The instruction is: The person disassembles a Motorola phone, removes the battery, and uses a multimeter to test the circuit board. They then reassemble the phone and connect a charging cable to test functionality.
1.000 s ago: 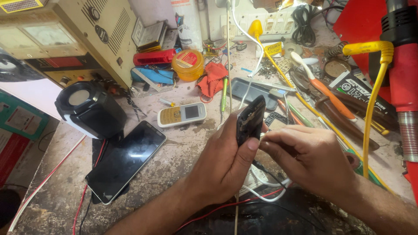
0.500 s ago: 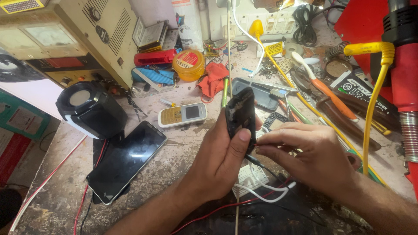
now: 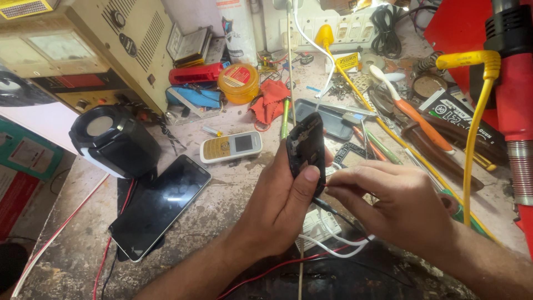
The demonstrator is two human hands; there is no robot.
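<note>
Opened black phone (image 3: 305,145) is gripped upright in left hand (image 3: 280,203), a thin probe (image 3: 327,206) pinched beneath it by right hand (image 3: 400,208); steady contact needed.

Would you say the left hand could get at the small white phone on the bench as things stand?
Probably not at once: the left hand grips a dark phone body. The white phone lies uncovered just left of it, nothing between.

1. The small phone body (image 3: 305,145) is black.
2. The keypad phone (image 3: 231,147) is white and gold.
3. The cloth (image 3: 268,103) is red.
4. The round tin (image 3: 238,82) is orange.
5. The cable (image 3: 472,128) is yellow.
</note>
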